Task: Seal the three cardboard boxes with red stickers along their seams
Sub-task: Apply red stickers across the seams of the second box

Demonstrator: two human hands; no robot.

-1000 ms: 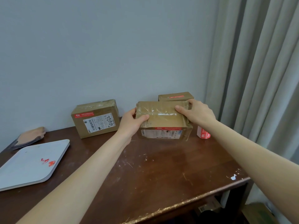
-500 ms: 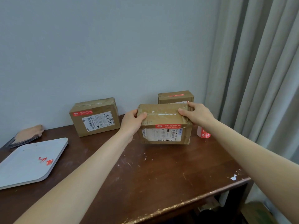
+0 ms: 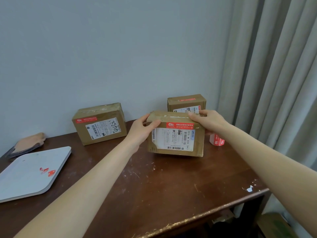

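1. Head view: the near box stands mid-surface, possibly tipped. The left hand and right hand each have a grip round an upper corner.
2. It looks light and stiff, but dentable, so the end walls suit holding best.

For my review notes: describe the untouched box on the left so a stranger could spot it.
Start at the dark wooden table against the grey wall. At its back, behind the white tray, stands the left box. Unlike the middle box, gripped by the left hand and right hand, and the rear box, its label bears big handwritten digits.
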